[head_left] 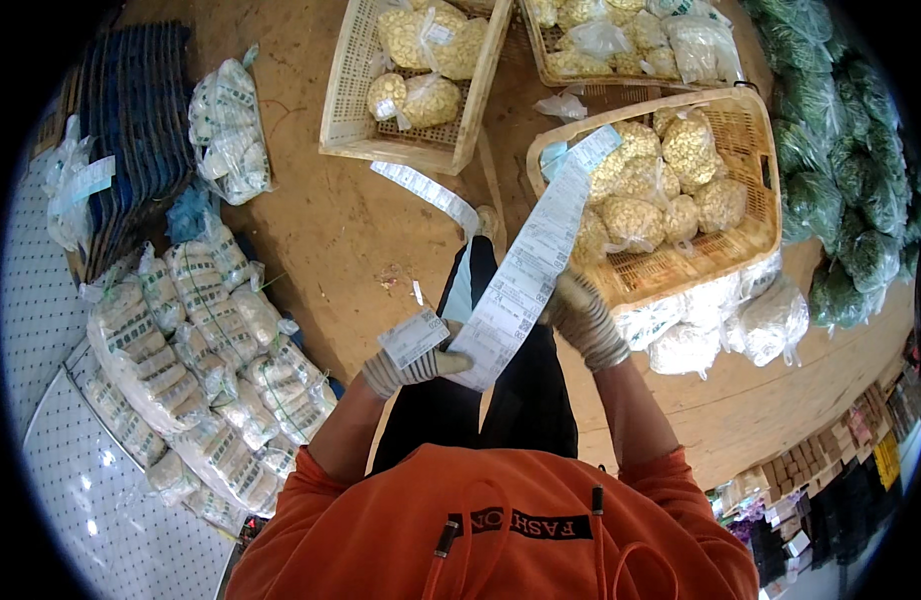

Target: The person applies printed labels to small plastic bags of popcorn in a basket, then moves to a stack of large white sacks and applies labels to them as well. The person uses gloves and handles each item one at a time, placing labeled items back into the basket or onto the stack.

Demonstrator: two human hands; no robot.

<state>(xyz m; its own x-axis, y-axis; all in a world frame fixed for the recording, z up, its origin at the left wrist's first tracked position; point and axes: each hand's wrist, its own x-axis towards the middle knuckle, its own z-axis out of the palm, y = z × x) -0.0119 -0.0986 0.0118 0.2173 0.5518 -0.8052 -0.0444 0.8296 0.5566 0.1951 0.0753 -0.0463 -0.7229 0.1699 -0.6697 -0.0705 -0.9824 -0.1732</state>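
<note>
A long strip of printed white labels (521, 275) stretches up and to the right in front of me. My left hand (411, 370), in a striped knit glove, is closed on its lower end, with the thumb on top. A separate label piece (414, 338) lies over the back of that hand. My right hand (588, 322), gloved too, is at the strip's right edge with its fingers curled against it; the fingertips are partly hidden. Another length of the strip (426, 190) curls away to the left. The strip's far end reaches over a yellow crate (766, 150) of bagged pale yellow pieces (636, 222).
More yellow crates (343, 95) with bagged pieces stand ahead. White bagged packs (216, 360) are heaped at left, beside stacked dark blue crates (131, 130). White bags (686, 345) lie under the right crate. Green bagged goods (866, 230) line the far right.
</note>
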